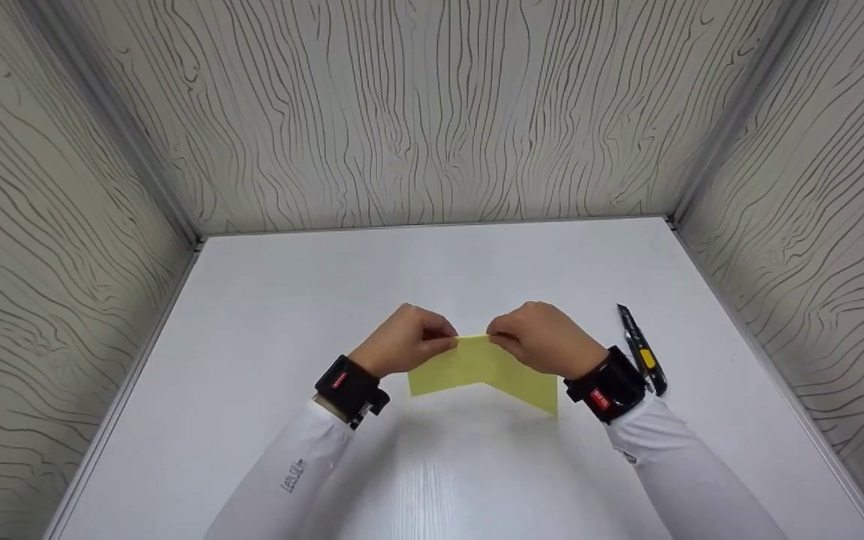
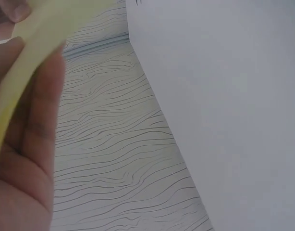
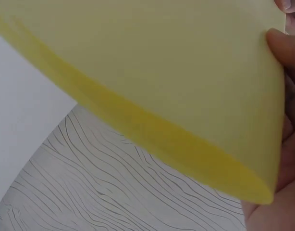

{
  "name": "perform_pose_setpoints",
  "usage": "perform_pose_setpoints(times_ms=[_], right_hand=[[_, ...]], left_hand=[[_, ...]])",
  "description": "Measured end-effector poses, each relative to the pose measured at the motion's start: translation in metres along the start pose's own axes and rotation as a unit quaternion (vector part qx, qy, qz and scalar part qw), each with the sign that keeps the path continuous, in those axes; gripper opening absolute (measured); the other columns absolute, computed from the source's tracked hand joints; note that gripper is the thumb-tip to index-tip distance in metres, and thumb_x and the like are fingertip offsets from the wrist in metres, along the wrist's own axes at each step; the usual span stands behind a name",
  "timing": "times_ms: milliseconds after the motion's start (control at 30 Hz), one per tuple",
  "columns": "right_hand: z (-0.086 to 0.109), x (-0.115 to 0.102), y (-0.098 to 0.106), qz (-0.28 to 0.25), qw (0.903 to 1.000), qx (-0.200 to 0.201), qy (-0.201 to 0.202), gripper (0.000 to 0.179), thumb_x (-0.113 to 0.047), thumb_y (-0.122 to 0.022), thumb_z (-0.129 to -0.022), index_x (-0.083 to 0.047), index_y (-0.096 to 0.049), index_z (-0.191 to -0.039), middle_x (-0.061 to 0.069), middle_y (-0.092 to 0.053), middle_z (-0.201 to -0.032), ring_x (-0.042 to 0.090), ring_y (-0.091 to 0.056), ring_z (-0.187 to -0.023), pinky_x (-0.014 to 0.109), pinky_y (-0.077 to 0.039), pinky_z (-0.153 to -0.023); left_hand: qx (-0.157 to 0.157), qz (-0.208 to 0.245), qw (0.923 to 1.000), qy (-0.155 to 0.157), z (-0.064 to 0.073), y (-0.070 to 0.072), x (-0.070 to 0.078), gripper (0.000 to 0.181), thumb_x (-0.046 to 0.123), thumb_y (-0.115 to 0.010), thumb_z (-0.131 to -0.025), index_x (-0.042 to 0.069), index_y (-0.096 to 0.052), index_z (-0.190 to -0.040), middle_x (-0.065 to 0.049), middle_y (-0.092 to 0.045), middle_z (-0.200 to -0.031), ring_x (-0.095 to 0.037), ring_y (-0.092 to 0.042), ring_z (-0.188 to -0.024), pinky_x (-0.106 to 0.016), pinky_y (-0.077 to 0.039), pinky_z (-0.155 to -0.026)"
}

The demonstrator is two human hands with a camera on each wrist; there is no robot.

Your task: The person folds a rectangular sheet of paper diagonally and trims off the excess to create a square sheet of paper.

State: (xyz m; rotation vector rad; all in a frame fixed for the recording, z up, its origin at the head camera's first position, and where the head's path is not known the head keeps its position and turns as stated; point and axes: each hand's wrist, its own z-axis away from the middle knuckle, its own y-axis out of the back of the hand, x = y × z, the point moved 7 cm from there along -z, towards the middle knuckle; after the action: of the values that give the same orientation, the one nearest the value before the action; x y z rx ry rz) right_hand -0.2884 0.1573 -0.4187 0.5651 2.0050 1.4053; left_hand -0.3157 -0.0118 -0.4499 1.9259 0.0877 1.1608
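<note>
A sheet of yellow paper [image 1: 482, 364] hangs between both hands above the white table, its lower edge bent to a peak in the middle. My left hand [image 1: 411, 339] pinches its upper edge between thumb and fingers. A short way to the right, my right hand [image 1: 544, 339] pinches the same edge. In the right wrist view the paper [image 3: 152, 82] looks doubled over, with a darker yellow inner side showing along its curved lower edge. The left wrist view has the left hand's fingers [image 2: 44, 101] behind the paper [image 2: 39, 45].
A black utility knife [image 1: 640, 349] with a yellow slider lies on the white table [image 1: 289, 300], right of the right wrist. Wood-grain panels [image 1: 432, 112] stand at the back and on both sides. Each wrist wears a black strap [image 1: 346, 386].
</note>
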Motion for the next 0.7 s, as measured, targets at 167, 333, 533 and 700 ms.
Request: perform_pose_setpoints(times_ms=[167,333,533,700], right_hand=[[-0.003,-0.005,-0.005,-0.018,0.9992,-0.002,0.035,0.013,0.001,-0.073,-0.099,-0.006,-0.08,-0.09,0.0,-0.073,-0.076,0.006,-0.057,-0.066,0.028,-0.055,-0.068],[-0.005,-0.01,-0.008,-0.027,0.9983,-0.005,0.052,0.014,0.002,-0.073,-0.097,-0.005,-0.078,-0.088,-0.002,-0.062,-0.069,0.004,-0.046,-0.065,0.024,-0.046,-0.065],[-0.007,-0.013,-0.01,-0.041,0.9969,0.001,0.067,0.02,0.006,-0.07,-0.096,-0.005,-0.072,-0.08,-0.009,-0.043,-0.065,0.003,-0.035,-0.064,0.021,-0.036,-0.064],[-0.007,-0.013,-0.009,-0.035,0.9973,-0.001,0.065,0.014,0.0,-0.072,-0.099,-0.007,-0.077,-0.088,-0.006,-0.058,-0.067,0.002,-0.043,-0.064,0.021,-0.043,-0.066]], left_hand=[[-0.025,-0.087,0.9959,-0.005,0.0,-0.008,0.01,0.017,0.002,-0.067,-0.102,0.005,-0.083,-0.107,-0.005,-0.081,-0.097,-0.007,-0.062,-0.08,-0.028,-0.058,-0.079],[-0.034,-0.115,0.9926,-0.022,-0.003,-0.016,0.021,0.019,0.003,-0.066,-0.103,0.006,-0.084,-0.11,-0.004,-0.082,-0.097,-0.007,-0.062,-0.08,-0.025,-0.058,-0.079],[-0.005,-0.134,0.9889,-0.065,-0.002,-0.017,0.029,0.012,0.008,-0.073,-0.103,0.006,-0.085,-0.103,-0.002,-0.082,-0.089,-0.008,-0.066,-0.075,-0.025,-0.059,-0.075],[0.017,-0.149,0.9844,-0.092,0.0,-0.015,0.03,0.014,0.005,-0.073,-0.1,0.008,-0.086,-0.098,-0.001,-0.081,-0.083,-0.007,-0.064,-0.071,-0.023,-0.055,-0.072]])
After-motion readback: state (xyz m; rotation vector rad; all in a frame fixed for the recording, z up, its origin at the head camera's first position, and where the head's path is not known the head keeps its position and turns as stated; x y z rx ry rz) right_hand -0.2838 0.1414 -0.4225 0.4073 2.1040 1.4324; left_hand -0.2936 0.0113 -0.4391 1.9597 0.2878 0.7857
